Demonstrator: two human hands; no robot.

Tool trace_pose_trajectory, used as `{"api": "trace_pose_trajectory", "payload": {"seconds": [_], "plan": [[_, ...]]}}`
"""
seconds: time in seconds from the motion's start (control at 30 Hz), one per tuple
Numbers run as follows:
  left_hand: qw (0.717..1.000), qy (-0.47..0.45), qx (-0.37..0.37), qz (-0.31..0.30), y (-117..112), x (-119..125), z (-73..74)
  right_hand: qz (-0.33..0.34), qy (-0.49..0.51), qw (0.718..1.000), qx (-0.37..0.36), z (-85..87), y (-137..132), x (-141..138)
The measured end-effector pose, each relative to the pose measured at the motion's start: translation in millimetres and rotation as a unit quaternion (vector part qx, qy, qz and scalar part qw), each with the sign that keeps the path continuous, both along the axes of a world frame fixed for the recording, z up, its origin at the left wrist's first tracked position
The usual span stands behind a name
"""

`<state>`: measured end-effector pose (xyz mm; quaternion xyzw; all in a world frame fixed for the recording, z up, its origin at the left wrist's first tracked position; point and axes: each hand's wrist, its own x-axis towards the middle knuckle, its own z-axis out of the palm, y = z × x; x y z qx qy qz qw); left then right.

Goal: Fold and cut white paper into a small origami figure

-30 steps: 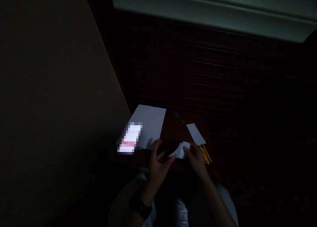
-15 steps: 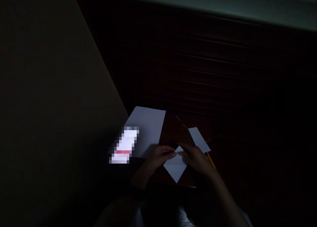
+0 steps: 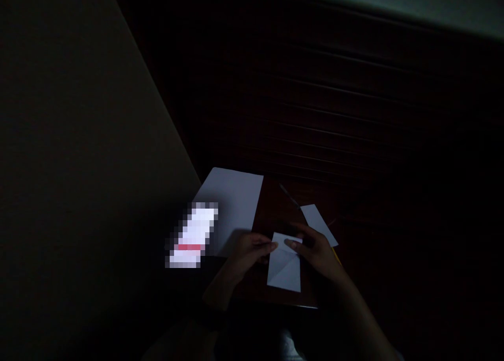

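Between my two hands is a small folded piece of white paper (image 3: 284,270), with diagonal creases and a band across its far end. My left hand (image 3: 252,251) pinches its far left edge between thumb and fingers. At the far right corner my right hand (image 3: 315,248) grips it, thumb on top and fingers behind. The paper's near edge points towards me, above the dark reddish table (image 3: 271,198).
A large white sheet (image 3: 236,193) lies at the left, with a bright, pixelated phone-like screen (image 3: 192,235) beside it. Right of my hands are a white paper strip (image 3: 318,224), a thin pen-like stick (image 3: 289,196) and something yellow (image 3: 336,256). A pale wall (image 3: 79,140) rises at left.
The folded paper has turned from a diamond, corner towards me, to a straight-sided position with a flat edge towards me. Both hands have shifted their hold along its far end.
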<state>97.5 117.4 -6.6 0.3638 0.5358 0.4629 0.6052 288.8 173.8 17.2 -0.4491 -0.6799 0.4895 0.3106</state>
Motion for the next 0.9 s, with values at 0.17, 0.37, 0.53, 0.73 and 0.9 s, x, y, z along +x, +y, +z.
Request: {"api": "trace_pose_trajectory", "payload": {"seconds": [0.17,0.37,0.53,0.73,0.9], "plan": [[0.999,0.017,-0.007,0.033,4,-7,10.3,-0.015,0.059,0.996,-0.069,-3.7,5,1],[0.997,0.068,0.034,0.0,10,-5,9.5,-0.02,0.028,0.996,-0.084,-6.6,7,0],[0.999,0.004,0.028,-0.03,16,3,3.4,-0.014,0.021,0.996,-0.083,-8.7,9,3],[0.999,0.018,0.025,-0.026,18,6,-1.2,-0.019,0.004,0.997,-0.077,-3.7,7,4],[1.0,0.027,0.009,-0.011,16,11,1.5,-0.022,0.014,0.996,-0.082,-0.8,1,7]]}}
